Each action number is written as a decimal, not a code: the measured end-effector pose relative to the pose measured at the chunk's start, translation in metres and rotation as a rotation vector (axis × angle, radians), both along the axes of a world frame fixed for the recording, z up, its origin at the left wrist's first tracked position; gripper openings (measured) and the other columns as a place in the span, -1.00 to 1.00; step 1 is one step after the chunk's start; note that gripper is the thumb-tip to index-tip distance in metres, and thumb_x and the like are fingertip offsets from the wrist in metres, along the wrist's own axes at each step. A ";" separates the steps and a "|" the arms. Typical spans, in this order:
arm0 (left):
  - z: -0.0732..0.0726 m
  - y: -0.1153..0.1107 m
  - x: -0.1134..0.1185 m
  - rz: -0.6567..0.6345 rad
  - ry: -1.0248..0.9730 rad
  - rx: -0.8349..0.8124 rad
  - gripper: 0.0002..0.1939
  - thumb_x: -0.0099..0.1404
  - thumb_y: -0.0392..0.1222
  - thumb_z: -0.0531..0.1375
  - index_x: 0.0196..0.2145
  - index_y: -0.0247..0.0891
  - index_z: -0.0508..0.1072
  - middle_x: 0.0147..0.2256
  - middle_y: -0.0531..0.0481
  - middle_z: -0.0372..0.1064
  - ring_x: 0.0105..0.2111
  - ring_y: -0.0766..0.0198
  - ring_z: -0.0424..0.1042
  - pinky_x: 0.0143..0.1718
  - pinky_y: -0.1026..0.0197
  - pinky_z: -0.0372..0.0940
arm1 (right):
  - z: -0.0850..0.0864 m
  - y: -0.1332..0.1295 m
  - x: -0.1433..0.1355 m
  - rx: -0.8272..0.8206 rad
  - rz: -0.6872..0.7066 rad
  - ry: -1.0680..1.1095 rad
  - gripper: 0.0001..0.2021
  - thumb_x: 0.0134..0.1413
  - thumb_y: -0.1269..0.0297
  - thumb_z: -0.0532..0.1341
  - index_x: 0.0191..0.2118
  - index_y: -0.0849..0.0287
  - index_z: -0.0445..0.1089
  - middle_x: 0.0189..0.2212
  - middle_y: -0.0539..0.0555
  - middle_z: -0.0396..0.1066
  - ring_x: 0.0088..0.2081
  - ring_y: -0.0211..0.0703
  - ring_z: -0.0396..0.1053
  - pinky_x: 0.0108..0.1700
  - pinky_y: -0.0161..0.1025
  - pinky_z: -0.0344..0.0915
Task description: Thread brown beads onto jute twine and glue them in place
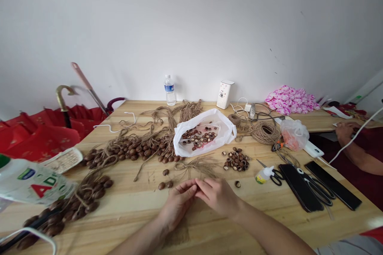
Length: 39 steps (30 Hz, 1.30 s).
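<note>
I've got the left hand (178,198) and right hand (218,197) together, fingertips meeting; can't tell what, if anything, is pinched between. Twine bundle (189,164) sits just past them at twelve o'clock, long axis roughly nine-to-three, left hand nearer its bound end. I see round brown nuts (162,186) at ten, lone half shell (237,184) at two, shell heap (237,160) at one.
</note>
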<state>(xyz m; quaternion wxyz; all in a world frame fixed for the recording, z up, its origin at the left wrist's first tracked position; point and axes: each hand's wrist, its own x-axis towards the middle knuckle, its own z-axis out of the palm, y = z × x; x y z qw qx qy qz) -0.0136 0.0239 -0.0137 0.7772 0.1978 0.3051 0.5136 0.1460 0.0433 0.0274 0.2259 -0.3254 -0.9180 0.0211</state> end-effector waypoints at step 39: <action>-0.002 0.004 -0.002 -0.011 -0.009 0.009 -0.74 -0.01 -0.28 0.35 -0.30 -0.33 0.51 -0.36 -0.09 0.52 -0.33 0.23 0.46 -0.19 0.21 0.28 | -0.015 -0.002 -0.016 -0.463 -0.218 0.414 -0.90 -0.10 0.44 0.23 -0.51 0.20 0.27 -0.57 -0.03 0.32 -0.54 -0.31 0.22 -0.50 -0.38 0.10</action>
